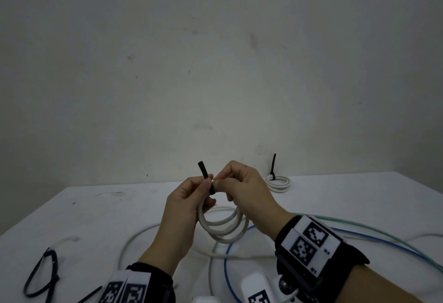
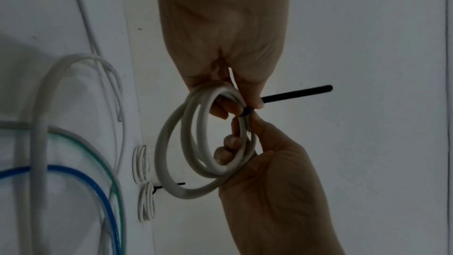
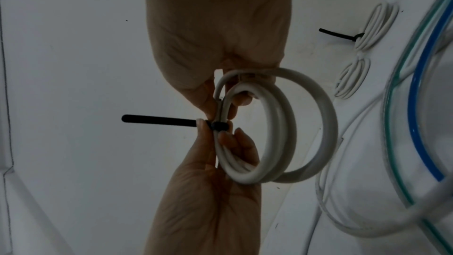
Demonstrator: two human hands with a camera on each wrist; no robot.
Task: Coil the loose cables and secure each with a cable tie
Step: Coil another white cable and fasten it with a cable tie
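Pale, scuffed wall rises behind a white bench [image 1: 115,211], and above the bench two bare hands meet in mid-air. The left hand [image 1: 184,203] has its fingers curled round one side of a coiled white cable [image 1: 223,228], thumb and forefinger pinching a black cable tie [image 1: 208,178] where it wraps the coil. The right hand [image 1: 242,190] pinches the same spot from the other side, its fingertips curled onto the tie's wrapped part and the bundled strands. The tie's free tail sticks up and away from the left hand's thumb, straight and stiff. The coil hangs below the fingers in about three loose loops, clear of the bench. In the left wrist view the tail [image 2: 296,93] points off to the side, past the thumb. Both wrists wear black bands carrying square black-and-white markers. Under the hands, loose cables sprawl across the bench: a long white one [image 1: 134,238], a blue one [image 1: 227,269] and a pale green one [image 1: 383,233] running off to the right. Near the back edge by the wall, to the right, lies a finished white coil [image 1: 279,183] bound with a black tie whose tail stands upright. At the near left corner lie spare black cable ties [image 1: 40,274].
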